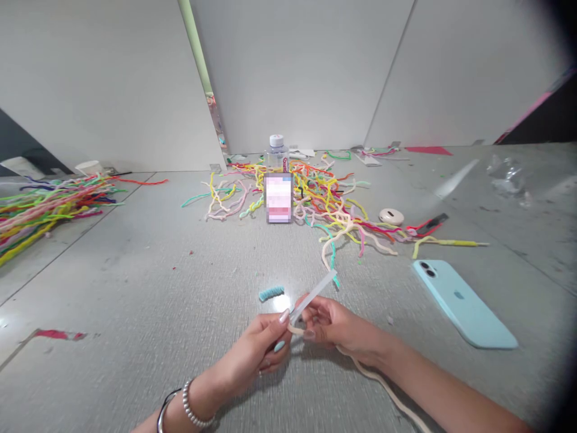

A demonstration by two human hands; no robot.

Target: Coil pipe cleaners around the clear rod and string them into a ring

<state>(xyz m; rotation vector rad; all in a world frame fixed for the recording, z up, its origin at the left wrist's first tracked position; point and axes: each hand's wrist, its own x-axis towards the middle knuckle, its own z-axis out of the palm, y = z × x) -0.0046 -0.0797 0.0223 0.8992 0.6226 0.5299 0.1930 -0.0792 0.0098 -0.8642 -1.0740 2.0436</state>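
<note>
Cream fuzzy wire [372,374] is pinched between the left hand [269,341], also gripping a pale strip [314,294] slanting away rightward, and the right hand [336,323], nearer the wire's long tail, which trails back toward the wearer.

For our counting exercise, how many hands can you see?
2: the left hand, at the lower end of the translucent strip; the right hand, holding the cream pipe cleaner.

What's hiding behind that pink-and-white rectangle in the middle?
A clear plastic bottle with a white cap peeks above the pink-and-white rectangle, with fuzzy, colourful strands around. Anything lower is covered, so I can't tell.
</note>
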